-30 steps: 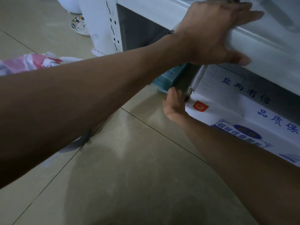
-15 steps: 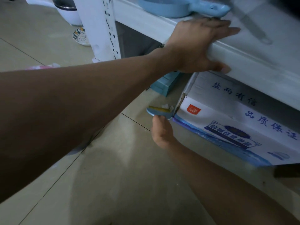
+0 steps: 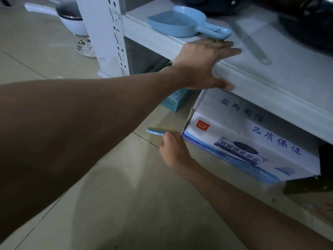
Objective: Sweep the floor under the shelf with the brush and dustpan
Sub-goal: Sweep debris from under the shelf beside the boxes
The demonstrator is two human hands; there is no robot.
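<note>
A light blue dustpan (image 3: 180, 22) lies on the white shelf (image 3: 270, 91), just beyond my left hand (image 3: 203, 64). That hand clasps the shelf's front edge, fingers flat on top and thumb against the front lip. Low down, my right hand (image 3: 173, 150) grips a small blue brush (image 3: 155, 131) with a yellowish top. The brush sticks out to the left just above the tiled floor, beside the near left corner of a white and blue cardboard box (image 3: 243, 141) that sits under the shelf. The brush's bristles are hidden.
A teal box (image 3: 177, 100) stands on the floor under the shelf, left of the cardboard box. The shelf's white perforated post (image 3: 106, 33) rises at the left, with a patterned dish (image 3: 85, 47) and a white pot (image 3: 72, 17) behind it. Dark pans (image 3: 306, 20) sit on the shelf.
My right hand has drawn back from the gap beside the box, bringing the brush out into sight. The view has lifted and the dustpan on the shelf has come into view.
</note>
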